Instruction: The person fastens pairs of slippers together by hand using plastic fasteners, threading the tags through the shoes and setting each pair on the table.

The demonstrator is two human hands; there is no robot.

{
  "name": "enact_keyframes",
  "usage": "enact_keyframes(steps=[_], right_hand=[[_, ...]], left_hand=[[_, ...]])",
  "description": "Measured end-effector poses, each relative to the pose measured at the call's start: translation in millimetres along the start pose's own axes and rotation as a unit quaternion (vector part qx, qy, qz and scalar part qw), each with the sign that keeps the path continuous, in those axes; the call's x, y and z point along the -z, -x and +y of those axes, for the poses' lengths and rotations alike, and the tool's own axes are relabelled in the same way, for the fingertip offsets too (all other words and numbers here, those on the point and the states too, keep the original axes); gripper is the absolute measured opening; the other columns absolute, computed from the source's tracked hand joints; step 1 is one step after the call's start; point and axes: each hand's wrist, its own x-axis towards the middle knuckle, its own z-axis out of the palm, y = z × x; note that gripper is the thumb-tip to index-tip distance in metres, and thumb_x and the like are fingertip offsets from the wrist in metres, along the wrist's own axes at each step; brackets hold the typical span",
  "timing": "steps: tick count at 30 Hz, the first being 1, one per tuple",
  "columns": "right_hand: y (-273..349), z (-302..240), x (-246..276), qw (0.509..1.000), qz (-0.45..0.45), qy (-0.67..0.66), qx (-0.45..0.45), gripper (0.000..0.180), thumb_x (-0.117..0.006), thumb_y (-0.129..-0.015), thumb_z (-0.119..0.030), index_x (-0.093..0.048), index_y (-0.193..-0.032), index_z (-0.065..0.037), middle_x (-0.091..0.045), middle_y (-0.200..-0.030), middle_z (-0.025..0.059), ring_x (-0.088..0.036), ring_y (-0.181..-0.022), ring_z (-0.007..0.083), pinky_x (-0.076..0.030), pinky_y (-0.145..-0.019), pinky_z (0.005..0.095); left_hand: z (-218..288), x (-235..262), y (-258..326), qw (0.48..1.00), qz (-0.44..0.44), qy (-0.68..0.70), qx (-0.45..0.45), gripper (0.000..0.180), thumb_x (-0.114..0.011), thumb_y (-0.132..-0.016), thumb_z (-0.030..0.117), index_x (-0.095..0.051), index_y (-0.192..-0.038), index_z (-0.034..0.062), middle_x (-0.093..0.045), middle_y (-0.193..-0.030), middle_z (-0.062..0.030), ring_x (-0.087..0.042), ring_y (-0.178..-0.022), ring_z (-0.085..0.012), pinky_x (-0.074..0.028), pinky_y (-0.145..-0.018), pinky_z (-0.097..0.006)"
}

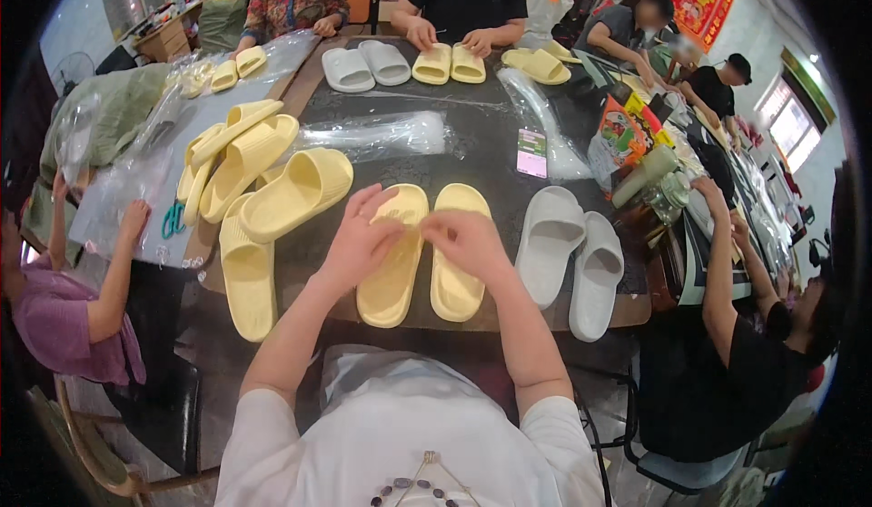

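Observation:
Two yellow slide slippers lie side by side before me, the left slipper (pixel 386 293) and the right slipper (pixel 457 293). My left hand (pixel 363 243) is over the left slipper, its thumb and forefinger pinched together while the other fingers lift. My right hand (pixel 468 242) is over the right slipper with its fingertips closed. The two sets of fingertips nearly meet in the gap between the slippers; anything between them is too small to make out. A grey slipper pair (pixel 549 243) lies right of my right hand. A heap of yellow slippers (pixel 295 193) sits left of my left hand.
Clear plastic bags (pixel 381 134) lie across the dark table (pixel 481 157). A phone-like pink and green object (pixel 532 153) is beyond the grey pair. Green-handled scissors (pixel 173 220) lie at left, and a glass jar (pixel 670 189) stands at right. Several people work around the tables.

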Motion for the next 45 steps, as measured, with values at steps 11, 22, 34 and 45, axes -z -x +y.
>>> enact_keyframes(steps=[11, 22, 34, 45], right_hand=[[-47.4, 47.0, -23.7, 0.935, 0.222, -0.234, -0.149, 0.013, -0.068, -0.088, -0.012, -0.069, -0.098, -0.004, -0.060, -0.073, -0.0045, -0.053, -0.064, 0.0036, -0.041, -0.057, 0.0199], [-41.1, 37.7, -33.6, 0.962, 0.222, -0.142, -0.076, 0.011, -0.067, -0.087, -0.012, -0.068, -0.097, -0.007, -0.048, -0.058, -0.0020, -0.043, -0.052, 0.0062, -0.035, -0.049, 0.0247], [-41.2, 40.9, -32.3, 0.955, 0.224, -0.173, -0.087, 0.011, -0.069, -0.086, -0.013, -0.066, -0.094, -0.006, -0.052, -0.061, -0.0035, -0.046, -0.054, 0.0042, -0.038, -0.051, 0.0220], [-40.6, 42.4, -30.8, 0.960, 0.223, -0.157, -0.063, 0.011, -0.070, -0.083, -0.014, -0.069, -0.091, -0.006, -0.055, -0.063, -0.0035, -0.047, -0.056, 0.0046, -0.037, -0.051, 0.0223]], left_hand=[[-15.7, -69.3, -65.7, 0.912, 0.046, 0.265, 0.309, 0.020, -0.066, -0.088, 0.017, -0.068, -0.100, 0.0005, -0.068, -0.082, -0.0077, -0.062, -0.074, -0.0126, -0.049, -0.069, -0.028], [-25.2, -73.9, -53.2, 0.876, 0.103, 0.364, 0.299, 0.018, -0.067, -0.088, 0.015, -0.071, -0.099, 0.0022, -0.064, -0.073, 0.0002, -0.052, -0.065, -0.0049, -0.043, -0.059, -0.023], [-23.4, -70.1, -53.1, 0.867, 0.105, 0.372, 0.315, 0.018, -0.068, -0.088, 0.015, -0.070, -0.098, 0.0004, -0.067, -0.086, -0.0022, -0.059, -0.076, -0.0069, -0.047, -0.068, -0.024], [-29.8, -72.0, -50.5, 0.869, 0.082, 0.367, 0.321, 0.016, -0.068, -0.087, 0.012, -0.070, -0.096, -0.0006, -0.068, -0.086, -0.0035, -0.061, -0.078, -0.0095, -0.049, -0.071, -0.025]])
